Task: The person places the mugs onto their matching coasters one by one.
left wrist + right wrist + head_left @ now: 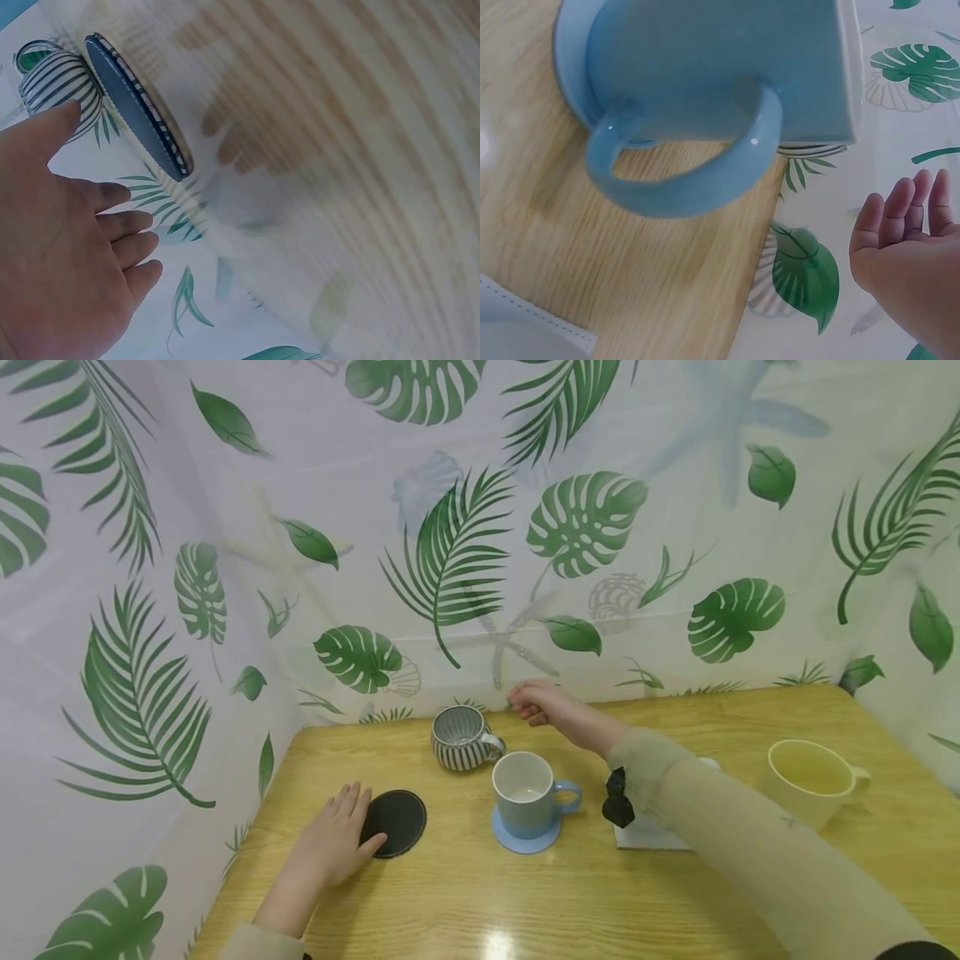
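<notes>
My left hand (333,839) is beside a round black coaster (397,822) with a stitched rim, its fingers stretched out. In the head view the thumb overlaps the coaster's near edge; the left wrist view shows a gap between the hand and the coaster (139,109). Beyond the striped mug (463,752), my right hand (551,708) is raised near the back of the table, fingers loosely bent and holding nothing. Between the arms, a blue-grey mug (525,817) stands upright on a round light-blue coaster (523,845), its blue handle (682,191) pointing right.
A pale yellow mug (806,797) stands on the right, partly behind my right sleeve (735,835). Under that forearm lies a white, straight-edged flat piece (645,837), mostly covered. Leaf-printed cloth (465,560) rises behind the wooden table (465,893) and along its sides.
</notes>
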Motion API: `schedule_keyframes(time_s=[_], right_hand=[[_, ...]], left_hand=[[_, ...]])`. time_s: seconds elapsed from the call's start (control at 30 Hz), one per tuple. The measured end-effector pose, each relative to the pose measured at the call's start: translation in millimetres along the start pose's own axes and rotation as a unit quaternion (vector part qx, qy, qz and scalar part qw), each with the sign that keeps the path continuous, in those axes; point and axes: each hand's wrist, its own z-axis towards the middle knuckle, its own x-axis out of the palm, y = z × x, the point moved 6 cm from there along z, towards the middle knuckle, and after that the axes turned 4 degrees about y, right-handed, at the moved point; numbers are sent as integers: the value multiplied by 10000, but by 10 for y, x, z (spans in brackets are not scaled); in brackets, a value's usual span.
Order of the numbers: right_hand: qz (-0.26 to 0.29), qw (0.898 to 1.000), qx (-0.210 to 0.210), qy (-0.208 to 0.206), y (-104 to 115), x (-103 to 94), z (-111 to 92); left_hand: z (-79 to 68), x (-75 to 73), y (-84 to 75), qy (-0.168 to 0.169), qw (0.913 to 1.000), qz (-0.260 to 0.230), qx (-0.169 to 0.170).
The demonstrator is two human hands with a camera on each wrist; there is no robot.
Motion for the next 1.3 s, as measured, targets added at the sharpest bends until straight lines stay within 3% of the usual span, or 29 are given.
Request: schedule_keyframes(time_s=[0.2, 0.53, 0.8, 1.3], right_hand=[[-503, 9983, 258, 157, 85, 68, 24], [-778, 9949, 604, 203, 179, 155, 126], [-840, 9940, 686, 157, 114, 176, 228], [-965, 9913, 862, 237, -41, 205, 198]], left_hand=[[2, 72, 51, 93, 9998, -116, -126], [11, 182, 90, 106, 9997, -178, -164], [1, 233, 129, 151, 9995, -214, -169], [-21, 268, 153, 248, 9994, -218, -140]])
